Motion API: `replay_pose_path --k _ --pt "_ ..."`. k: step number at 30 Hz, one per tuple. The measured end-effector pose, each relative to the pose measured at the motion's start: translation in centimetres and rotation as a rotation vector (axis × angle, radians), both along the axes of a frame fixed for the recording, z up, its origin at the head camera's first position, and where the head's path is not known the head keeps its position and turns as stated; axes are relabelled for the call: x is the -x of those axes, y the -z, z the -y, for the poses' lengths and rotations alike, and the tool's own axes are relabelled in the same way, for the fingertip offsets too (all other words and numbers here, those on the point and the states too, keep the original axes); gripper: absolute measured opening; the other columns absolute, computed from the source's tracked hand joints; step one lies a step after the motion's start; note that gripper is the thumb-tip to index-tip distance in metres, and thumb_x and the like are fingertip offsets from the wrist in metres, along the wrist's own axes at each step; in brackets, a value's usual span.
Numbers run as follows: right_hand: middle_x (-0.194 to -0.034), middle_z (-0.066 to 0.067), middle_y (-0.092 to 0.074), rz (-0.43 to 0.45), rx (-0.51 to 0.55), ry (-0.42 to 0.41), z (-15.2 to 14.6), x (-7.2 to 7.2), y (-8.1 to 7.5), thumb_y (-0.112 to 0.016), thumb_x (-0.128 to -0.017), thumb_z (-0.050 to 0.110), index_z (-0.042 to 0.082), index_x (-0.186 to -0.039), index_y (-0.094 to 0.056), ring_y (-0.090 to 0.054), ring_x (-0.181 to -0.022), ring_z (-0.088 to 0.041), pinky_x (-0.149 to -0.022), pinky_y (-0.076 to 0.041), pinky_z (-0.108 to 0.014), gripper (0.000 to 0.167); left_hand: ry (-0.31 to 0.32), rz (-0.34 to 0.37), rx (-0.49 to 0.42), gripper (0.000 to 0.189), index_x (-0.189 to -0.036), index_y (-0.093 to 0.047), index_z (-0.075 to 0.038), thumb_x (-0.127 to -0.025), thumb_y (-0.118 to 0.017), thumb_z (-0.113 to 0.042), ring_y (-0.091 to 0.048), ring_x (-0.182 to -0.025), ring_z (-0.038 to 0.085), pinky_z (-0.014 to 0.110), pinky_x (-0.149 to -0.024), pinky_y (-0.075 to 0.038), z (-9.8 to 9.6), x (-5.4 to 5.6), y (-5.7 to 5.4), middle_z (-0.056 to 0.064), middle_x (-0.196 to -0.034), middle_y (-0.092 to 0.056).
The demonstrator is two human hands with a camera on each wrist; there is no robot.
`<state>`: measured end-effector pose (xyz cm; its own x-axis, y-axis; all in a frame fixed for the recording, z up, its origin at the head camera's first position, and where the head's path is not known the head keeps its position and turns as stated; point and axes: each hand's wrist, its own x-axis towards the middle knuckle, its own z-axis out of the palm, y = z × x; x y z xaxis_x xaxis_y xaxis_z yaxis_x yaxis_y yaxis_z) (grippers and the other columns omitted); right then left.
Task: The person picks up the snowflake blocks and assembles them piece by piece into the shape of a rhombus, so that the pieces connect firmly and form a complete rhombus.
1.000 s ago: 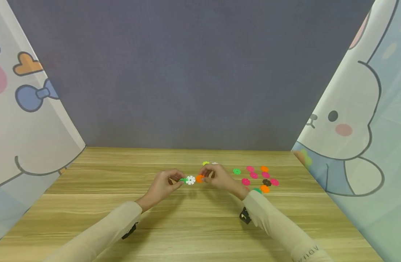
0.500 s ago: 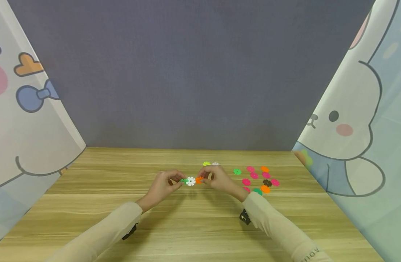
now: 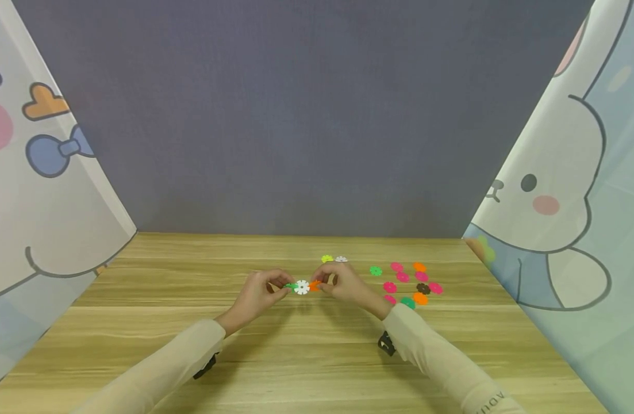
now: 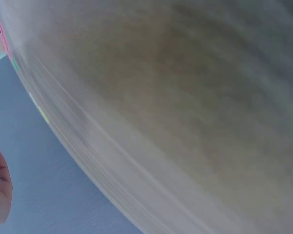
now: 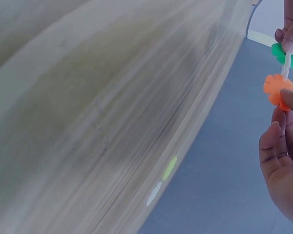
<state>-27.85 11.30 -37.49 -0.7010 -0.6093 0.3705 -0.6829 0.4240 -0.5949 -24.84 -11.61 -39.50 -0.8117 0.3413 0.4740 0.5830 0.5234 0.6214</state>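
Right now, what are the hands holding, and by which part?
A joined chain of snowflake discs: the left hand pinches the green disc, the right hand pinches the orange disc, with the white disc between.

Both hands (image 3: 301,290) hold joined plastic discs (image 3: 302,286) above table (image 3: 141,322).

Two forearms in pale beige sleeves reach forward from the near edge and angle inward, so the hands meet near the middle. The left hand (image 3: 258,293) has its fingers curled, thumb and fingertips pinched together at its right side. The right hand (image 3: 346,283) mirrors it, fingers curled and pinching toward the left, with the thumb on the near side. The fingertips of both hands sit close together, not touching. A dark strap shows under each wrist.
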Motion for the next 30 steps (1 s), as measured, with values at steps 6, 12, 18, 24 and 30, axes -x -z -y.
replay_pose_path --k 6,12,18,24,30 --pt "-0.081 -0.007 -0.066 -0.025 0.007 -0.016 0.42 -0.04 0.00 -0.066 -0.079 -0.002 0.007 -0.086 -0.068 -0.054 -0.069 -0.006 -0.054 -0.046 -0.020 0.012 -0.002 -0.008 -0.001 0.017 -0.091 -0.068 -0.014 -0.077 -0.071 -0.005 -0.064 -0.073 0.011 0.019 -0.056 -0.047 -0.13 0.09 0.03 0.000 -0.087 -0.071" --pt "-0.080 -0.007 -0.066 -0.006 0.042 -0.031 0.58 -0.11 0.09 -0.064 -0.080 -0.003 0.005 -0.087 -0.067 -0.054 -0.069 -0.006 -0.060 -0.051 -0.022 0.011 -0.016 0.005 -0.029 0.015 -0.091 -0.069 -0.013 -0.078 -0.071 -0.007 -0.064 -0.074 0.011 0.019 -0.058 -0.049 -0.11 0.12 0.07 0.000 -0.086 -0.071" --pt "-0.082 -0.007 -0.066 0.011 0.123 -0.049 0.62 -0.32 0.34 -0.064 -0.080 -0.004 0.004 -0.088 -0.067 -0.056 -0.069 -0.011 -0.063 -0.052 -0.023 0.012 -0.016 0.019 -0.075 0.016 -0.091 -0.069 -0.014 -0.078 -0.071 -0.006 -0.064 -0.073 0.011 0.020 -0.058 -0.050 -0.25 0.05 -0.07 0.000 -0.085 -0.071" --pt "-0.082 -0.008 -0.065 0.008 0.123 -0.027 0.86 -0.56 0.74 -0.064 -0.079 -0.006 0.004 -0.086 -0.067 -0.055 -0.070 -0.011 -0.063 -0.051 -0.022 0.013 -0.018 -0.008 -0.059 0.014 -0.089 -0.069 -0.014 -0.077 -0.072 -0.007 -0.064 -0.073 0.011 0.019 -0.056 -0.050 -0.34 -0.02 -0.05 0.000 -0.085 -0.071" --pt "-0.084 -0.014 -0.065 0.058 0.107 0.002 0.97 -0.55 0.98 -0.062 -0.080 -0.009 0.000 -0.088 -0.066 -0.057 -0.073 -0.021 -0.064 -0.051 -0.026 0.013 -0.016 0.004 -0.047 0.014 -0.089 -0.068 -0.014 -0.077 -0.072 -0.007 -0.064 -0.071 0.010 0.019 -0.055 -0.049 -0.21 -0.11 0.06 0.000 -0.084 -0.071"
